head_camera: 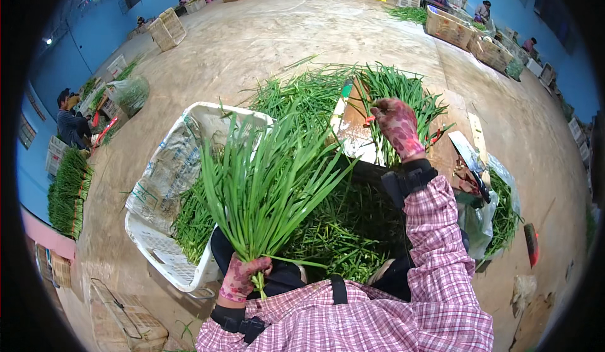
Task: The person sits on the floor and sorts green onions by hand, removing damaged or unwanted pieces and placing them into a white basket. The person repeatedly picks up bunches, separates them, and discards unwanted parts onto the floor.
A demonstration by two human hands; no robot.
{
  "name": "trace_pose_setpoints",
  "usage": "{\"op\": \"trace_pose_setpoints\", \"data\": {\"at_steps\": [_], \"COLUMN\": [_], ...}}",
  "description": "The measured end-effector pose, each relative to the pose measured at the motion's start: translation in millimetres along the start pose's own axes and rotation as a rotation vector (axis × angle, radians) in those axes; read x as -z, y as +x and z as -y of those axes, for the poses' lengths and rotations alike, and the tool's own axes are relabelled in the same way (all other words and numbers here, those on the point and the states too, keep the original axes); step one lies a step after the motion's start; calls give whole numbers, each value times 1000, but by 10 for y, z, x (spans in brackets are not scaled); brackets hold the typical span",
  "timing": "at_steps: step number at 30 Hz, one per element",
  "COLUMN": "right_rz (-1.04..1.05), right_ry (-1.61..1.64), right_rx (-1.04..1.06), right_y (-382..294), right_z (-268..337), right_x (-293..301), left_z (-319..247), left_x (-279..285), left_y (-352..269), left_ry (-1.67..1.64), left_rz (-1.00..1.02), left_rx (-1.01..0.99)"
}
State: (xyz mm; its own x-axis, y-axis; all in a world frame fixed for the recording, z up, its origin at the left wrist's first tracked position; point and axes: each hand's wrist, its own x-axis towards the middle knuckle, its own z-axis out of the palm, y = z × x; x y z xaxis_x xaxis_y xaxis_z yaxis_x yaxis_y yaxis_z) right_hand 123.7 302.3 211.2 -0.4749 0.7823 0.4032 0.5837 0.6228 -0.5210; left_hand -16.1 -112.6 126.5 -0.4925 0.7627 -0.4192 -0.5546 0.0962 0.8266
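My left hand, in a pink patterned glove, grips a bunch of long green leafy stalks by its pale lower ends, the leaves fanning out away from me. Over the board ahead, my right hand is raised with its fingers curled; whether it pinches a stalk is not clear. Beneath and beside it, bundles of green stalks lie on the wooden board, with red ties near them. A knife with a black handle rests at the board's right side.
A white plastic basket, lined with a sack and holding greens, stands at my left. Loose greens lie ahead, and cut pieces between my legs. At the right are a plastic bag of greens and a red-edged object. Other people sit farther off.
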Motion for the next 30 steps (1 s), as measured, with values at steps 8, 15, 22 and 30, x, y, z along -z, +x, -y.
{"op": "trace_pose_setpoints", "data": {"at_steps": [8, 15, 22, 30], "right_rz": [395, 710, 326, 621], "right_ry": [526, 917, 934, 1033], "right_rx": [3, -264, -327, -436], "right_y": [14, -161, -176, -288], "right_z": [237, 356, 386, 492], "right_x": [-653, -1001, -1199, -1108], "left_z": [-71, -44, 13, 41], "left_x": [129, 139, 205, 247], "left_y": [-198, -221, -209, -193], "left_ry": [-72, -86, -70, -24], "left_rz": [-15, -15, 12, -8], "left_rx": [-31, -9, 18, 49]}}
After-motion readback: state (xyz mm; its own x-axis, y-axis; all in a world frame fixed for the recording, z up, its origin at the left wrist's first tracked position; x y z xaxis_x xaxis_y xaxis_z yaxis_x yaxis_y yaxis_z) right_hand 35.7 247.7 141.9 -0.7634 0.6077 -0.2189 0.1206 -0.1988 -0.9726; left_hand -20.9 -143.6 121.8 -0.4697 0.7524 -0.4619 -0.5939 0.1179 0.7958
